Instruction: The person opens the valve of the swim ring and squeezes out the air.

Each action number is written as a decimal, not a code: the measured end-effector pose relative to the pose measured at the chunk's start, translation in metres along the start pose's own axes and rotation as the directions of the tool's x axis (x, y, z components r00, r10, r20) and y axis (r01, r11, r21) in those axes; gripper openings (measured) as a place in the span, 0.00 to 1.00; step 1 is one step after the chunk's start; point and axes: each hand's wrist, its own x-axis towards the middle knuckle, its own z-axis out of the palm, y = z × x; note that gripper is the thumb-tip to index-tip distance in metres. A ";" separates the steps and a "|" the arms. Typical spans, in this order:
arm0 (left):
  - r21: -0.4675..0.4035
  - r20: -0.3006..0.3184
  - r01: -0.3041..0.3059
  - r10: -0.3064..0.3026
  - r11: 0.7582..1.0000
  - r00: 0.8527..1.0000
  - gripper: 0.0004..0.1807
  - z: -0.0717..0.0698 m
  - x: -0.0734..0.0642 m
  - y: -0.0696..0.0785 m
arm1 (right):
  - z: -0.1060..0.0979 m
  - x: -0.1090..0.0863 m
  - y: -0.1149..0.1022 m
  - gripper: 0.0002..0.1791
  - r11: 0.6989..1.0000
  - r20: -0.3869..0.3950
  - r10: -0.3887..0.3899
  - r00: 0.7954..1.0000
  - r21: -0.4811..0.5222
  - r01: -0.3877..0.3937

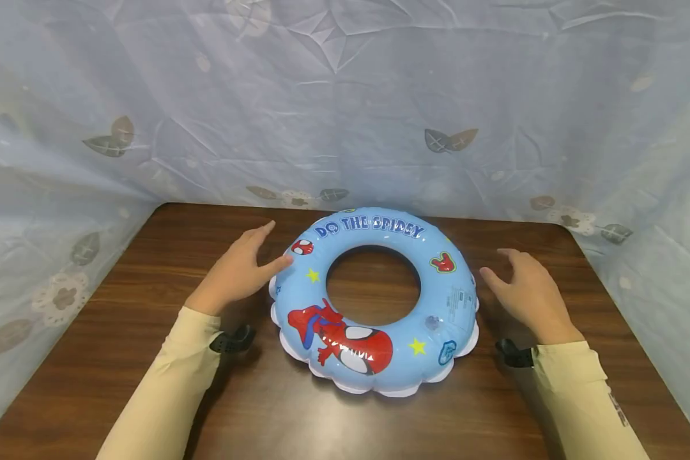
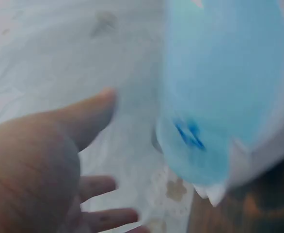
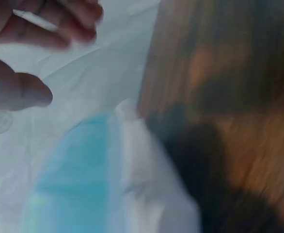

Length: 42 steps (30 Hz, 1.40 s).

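I see the left grip (image 1: 237, 269) released beside the swim ring (image 1: 437, 291), which sits on the tabletop (image 1: 299, 428); past its other edge, the right grip (image 1: 528, 294) is released too. Light, matched pressure from both sides should suit it.

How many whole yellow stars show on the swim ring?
2: one star on the swim ring near the left hand; another star at the ring's front, right of the printed red mask. Others may be hidden.
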 end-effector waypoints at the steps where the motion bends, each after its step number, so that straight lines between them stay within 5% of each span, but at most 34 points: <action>1: -0.021 0.038 -0.011 0.012 1.000 0.999 0.54 0.000 -0.001 0.003 | -0.002 -0.002 -0.003 0.32 1.000 0.017 -0.011 1.000 0.012 0.011; 5: -0.072 0.124 -0.032 0.040 0.997 0.991 0.55 0.000 -0.003 0.010 | -0.007 -0.007 -0.018 0.17 0.994 0.095 -0.089 0.991 0.071 0.083; 8: -0.094 0.155 -0.055 0.069 0.994 0.985 0.56 0.000 -0.003 0.012 | -0.010 -0.011 -0.030 0.07 0.973 0.173 -0.196 0.965 0.153 0.170; 15: -0.028 0.192 -0.058 0.062 0.998 0.979 0.60 0.004 -0.005 0.015 | -0.006 -0.022 -0.052 0.07 0.856 0.351 -0.469 0.810 0.406 0.320; 18: -0.010 0.205 -0.065 0.066 0.998 0.977 0.61 0.008 -0.004 0.018 | -0.003 -0.023 -0.058 0.10 0.855 0.388 -0.482 0.786 0.403 0.326; 23: -0.001 0.239 -0.082 0.080 0.997 0.968 0.60 0.012 -0.005 0.022 | 0.000 -0.024 -0.059 0.12 0.880 0.405 -0.449 0.796 0.353 0.317; 28: 0.020 0.253 -0.084 0.076 0.996 0.965 0.62 0.013 -0.008 0.023 | 0.004 -0.024 -0.060 0.08 0.871 0.366 -0.475 0.800 0.330 0.365; 33: 0.026 0.233 -0.056 0.048 0.998 0.971 0.64 0.017 -0.007 0.025 | 0.007 -0.023 -0.064 0.09 0.881 0.283 -0.468 0.837 0.219 0.419; 42: 0.040 0.208 -0.047 0.038 0.998 0.977 0.63 0.024 -0.006 0.028 | 0.009 -0.025 -0.069 0.12 0.923 0.217 -0.384 0.898 0.053 0.381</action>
